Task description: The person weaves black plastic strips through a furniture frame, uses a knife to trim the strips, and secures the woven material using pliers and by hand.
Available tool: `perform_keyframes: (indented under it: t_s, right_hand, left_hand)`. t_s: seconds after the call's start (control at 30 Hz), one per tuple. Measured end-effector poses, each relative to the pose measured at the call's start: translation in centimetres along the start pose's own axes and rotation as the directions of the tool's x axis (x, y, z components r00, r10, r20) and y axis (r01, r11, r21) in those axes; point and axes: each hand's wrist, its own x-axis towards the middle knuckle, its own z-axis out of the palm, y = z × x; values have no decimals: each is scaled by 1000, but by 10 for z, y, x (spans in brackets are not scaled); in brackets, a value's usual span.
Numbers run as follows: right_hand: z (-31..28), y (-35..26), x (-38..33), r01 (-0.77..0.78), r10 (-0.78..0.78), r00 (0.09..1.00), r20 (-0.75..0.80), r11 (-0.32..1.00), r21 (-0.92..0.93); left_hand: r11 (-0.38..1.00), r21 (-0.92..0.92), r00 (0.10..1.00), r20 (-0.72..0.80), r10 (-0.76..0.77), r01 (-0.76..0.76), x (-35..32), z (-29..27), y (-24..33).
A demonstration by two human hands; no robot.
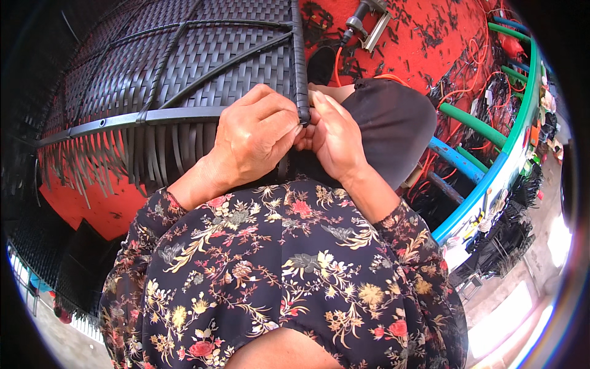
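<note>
A black woven panel [184, 67] of flat plastic strips on a dark metal frame lies tilted across the person's lap, filling the upper left of the view. Its corner post [300, 67], wrapped in the same black strip, runs down from the top edge to end right between the two hands. Loose strip ends [123, 154] hang in a fringe below the frame's long curved bar [123, 120].

The left hand [258, 138] is curled over the bottom of the post, its grip pressed together around the post's lower end, knuckles up. The right hand [335, 135] sits just beside it, touching it, with its fingers bunched and pinching at the post's tip; what exactly lies between those fingertips is hidden.

Both forearms come out of floral sleeves [276, 258], dark with red and yellow flowers. A knee in black trousers [393, 123] shows just behind the right hand.

Beyond, a red floor [430, 43] is strewn with black strip cuttings. An orange cable [344, 67] runs to a tool [359, 21] lying near the top. At right stands a rack of green and blue tubes [485, 154].
</note>
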Motion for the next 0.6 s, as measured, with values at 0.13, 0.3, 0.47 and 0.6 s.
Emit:
perform_keyframes:
  t_s: [0.13,0.3,0.47,0.6]
  right_hand:
    - [-12,25,-3,399,-369,916,160,881,-252]
    - [-27,23,23,694,-644,533,549,-38,-719]
    - [-28,0,42,773,-555,352,754,-282,-569]
    - [-32,11,52,807,-604,343,719,-201,-555]
  left_hand:
    - [1000,-12,1000,-6,-29,28,0,0,-4]
    - [999,-7,999,1,-38,38,-1,-3,-13]
    - [998,15,998,5,-56,56,-2,-7,-17]
    - [996,38,997,6,-79,78,-3,-7,-24]
